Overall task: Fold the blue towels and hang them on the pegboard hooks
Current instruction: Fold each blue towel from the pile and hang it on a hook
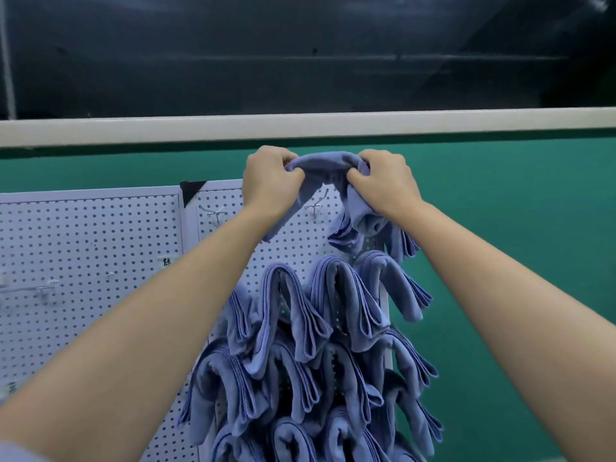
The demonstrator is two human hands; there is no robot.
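Left grip [270, 181] and right grip [388, 186], each clamped on one end of a folded blue towel [321, 163], held arched above a bare hook [316, 205] near the top edge of the pegboard [300, 255]; hung towels [336, 295] crowd its right side below.

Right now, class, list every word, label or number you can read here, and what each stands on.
No text reads clearly.
A small dark marking on the left pegboard panel: too blurred to read.
A faint marking at that panel's lower left edge: unreadable.
The held blue towel and hung blue towels: no lettering shows.
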